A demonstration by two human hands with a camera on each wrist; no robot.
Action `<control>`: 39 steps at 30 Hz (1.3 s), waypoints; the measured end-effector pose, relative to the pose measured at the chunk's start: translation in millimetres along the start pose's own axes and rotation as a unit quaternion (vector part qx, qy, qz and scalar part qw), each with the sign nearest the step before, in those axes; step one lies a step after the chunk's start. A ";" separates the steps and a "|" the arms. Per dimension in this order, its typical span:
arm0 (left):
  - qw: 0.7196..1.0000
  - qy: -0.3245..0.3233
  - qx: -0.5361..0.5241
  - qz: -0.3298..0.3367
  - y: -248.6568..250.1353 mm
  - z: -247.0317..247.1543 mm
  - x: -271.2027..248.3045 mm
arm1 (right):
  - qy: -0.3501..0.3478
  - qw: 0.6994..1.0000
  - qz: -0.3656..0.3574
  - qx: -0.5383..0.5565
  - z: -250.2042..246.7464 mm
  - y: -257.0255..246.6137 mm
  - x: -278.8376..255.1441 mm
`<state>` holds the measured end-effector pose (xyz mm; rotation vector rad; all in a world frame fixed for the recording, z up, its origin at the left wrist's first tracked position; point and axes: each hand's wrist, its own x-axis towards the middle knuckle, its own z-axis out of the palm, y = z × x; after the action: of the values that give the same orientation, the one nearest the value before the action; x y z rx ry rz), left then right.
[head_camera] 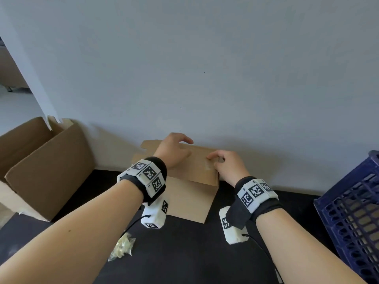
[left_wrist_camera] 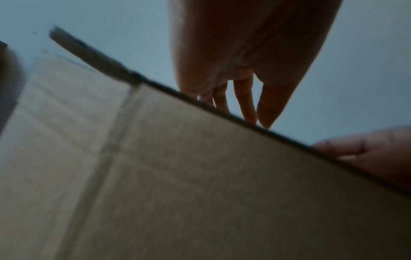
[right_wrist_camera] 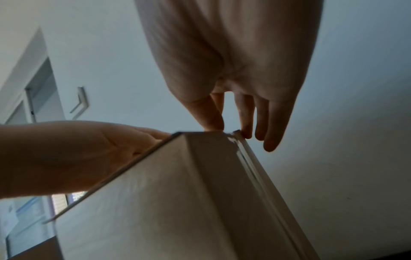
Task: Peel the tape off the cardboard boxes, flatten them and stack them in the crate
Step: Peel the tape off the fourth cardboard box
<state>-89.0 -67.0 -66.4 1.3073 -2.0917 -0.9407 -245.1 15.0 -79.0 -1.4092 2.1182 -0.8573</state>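
On matte cardboard box (head_camera: 190, 181), both hands

left hand (head_camera: 173, 149): palm down, fingers spread flat | right hand (head_camera: 227, 166): fingers curled, seemingly pinching

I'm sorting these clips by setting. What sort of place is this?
Probably an ordinary indoor room, perhaps at home, used for breaking down packaging. A plain pale wall meets a dark work surface, with an open cardboard box at the left, a blue plastic crate at the right, and a doorway.
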 end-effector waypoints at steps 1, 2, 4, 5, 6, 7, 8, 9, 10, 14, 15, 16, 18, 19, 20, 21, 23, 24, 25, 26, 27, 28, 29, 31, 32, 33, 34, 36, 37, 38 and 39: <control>0.999 -0.019 0.023 0.016 -0.8 7.5 1.0 | -0.002 1.000 -0.006 0.004 0.5 2.0 0.8; 0.998 -0.031 0.051 0.028 -1.8 13.4 2.1 | -0.004 1.000 -0.013 0.007 0.6 3.9 0.9; 0.992 -0.044 0.110 0.042 -4.4 21.0 4.3 | -0.009 0.999 -0.027 0.015 -0.2 7.5 0.7; 0.988 -0.049 0.138 0.046 -5.7 23.3 5.8 | -0.009 0.999 -0.034 0.020 -0.8 9.4 1.4; 0.984 -0.056 0.163 0.049 -7.1 25.1 7.8 | -0.010 0.999 -0.041 0.022 -1.7 10.7 2.5; 0.980 -0.062 0.183 0.051 -8.0 26.6 9.5 | -0.013 0.999 -0.046 0.021 -2.3 11.4 3.8; 0.977 -0.067 0.196 0.050 -9.2 27.6 11.1 | -0.016 0.998 -0.050 0.019 -2.4 12.2 5.3; 0.975 -0.068 0.205 0.047 -10.3 28.2 12.7 | -0.019 0.998 -0.054 0.019 -2.5 12.7 6.9; 0.974 -0.066 0.210 0.044 -12.1 28.9 13.9 | -0.022 0.998 -0.055 0.020 -2.2 13.3 8.2; 0.975 -0.060 0.209 0.036 -12.2 30.7 13.7 | -0.029 0.998 -0.061 0.012 -2.1 16.3 9.9; 0.976 -0.055 0.206 0.035 -11.5 31.2 13.2 | -0.031 0.998 -0.062 0.006 -2.5 16.8 10.6; 0.977 -0.050 0.204 0.034 -10.9 31.6 12.5 | -0.031 0.998 -0.063 0.001 -3.3 16.9 11.0; 0.978 -0.044 0.200 0.027 -10.4 32.2 11.1 | -0.030 0.998 -0.063 -0.007 -4.5 17.6 11.3; 0.979 -0.042 0.199 0.024 -10.5 32.4 10.5 | -0.030 0.998 -0.061 -0.010 -5.0 17.8 10.9; 0.979 -0.040 0.199 0.022 -10.3 32.6 9.8 | -0.032 0.998 -0.062 -0.011 -5.2 17.9 10.2; 0.979 -0.039 0.198 0.020 -9.8 32.7 9.0 | -0.037 0.997 -0.065 -0.013 -5.1 17.8 9.7; 0.980 -0.035 0.195 0.017 -9.7 32.6 7.8 | -0.053 0.995 -0.080 -0.025 -3.3 17.7 10.0; 0.980 -0.033 0.193 0.015 -9.9 32.6 7.0 | -0.059 0.994 -0.087 -0.030 -2.2 17.7 10.4; 0.981 -0.031 0.192 0.014 -9.9 32.6 6.0 | -0.062 0.994 -0.089 -0.030 -1.8 17.5 10.5; 0.981 -0.030 0.191 0.014 -10.0 32.5 4.9 | -0.063 0.994 -0.090 -0.028 -2.0 17.4 10.3; 0.981 -0.028 0.190 0.014 -10.2 32.3 3.8 | -0.062 0.994 -0.090 -0.026 -2.2 17.6 9.9; 0.981 -0.026 0.190 0.014 -10.5 32.2 2.7 | -0.060 0.994 -0.092 -0.025 -2.5 18.0 9.7; 0.982 -0.025 0.189 0.013 -10.9 32.1 1.9 | -0.057 0.994 -0.094 -0.023 -2.9 18.7 9.6; 0.982 -0.024 0.189 0.011 -11.1 32.3 0.5 | -0.051 0.994 -0.098 -0.021 -1.3 20.6 9.1; 0.981 -0.023 0.190 0.011 -11.1 32.3 0.0 | -0.049 0.994 -0.098 -0.022 -0.3 21.3 8.6; 0.981 -0.023 0.190 0.010 -11.2 32.3 -0.3 | -0.047 0.993 -0.101 -0.022 1.0 22.0 8.5; 0.981 -0.023 0.190 0.009 -11.3 32.2 -0.8 | -0.046 0.993 -0.103 -0.021 2.1 22.7 8.8; 0.982 -0.023 0.189 0.007 -11.8 32.2 -1.6 | -0.044 0.993 -0.106 -0.014 2.3 23.1 9.9; 0.982 -0.023 0.190 0.007 -12.0 32.2 -2.4 | -0.042 0.993 -0.109 -0.013 1.8 23.1 9.5; 0.981 -0.022 0.190 0.006 -12.2 32.2 -2.6 | -0.040 0.993 -0.110 -0.014 1.6 23.0 9.2; 0.981 -0.022 0.191 0.006 -12.5 32.3 -2.7 | -0.039 0.993 -0.114 -0.015 0.9 23.1 8.7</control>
<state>-103.8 -59.0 -96.8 1.4641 -2.3934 -0.5824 -262.7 13.3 -96.3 -1.6953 1.9461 -0.8413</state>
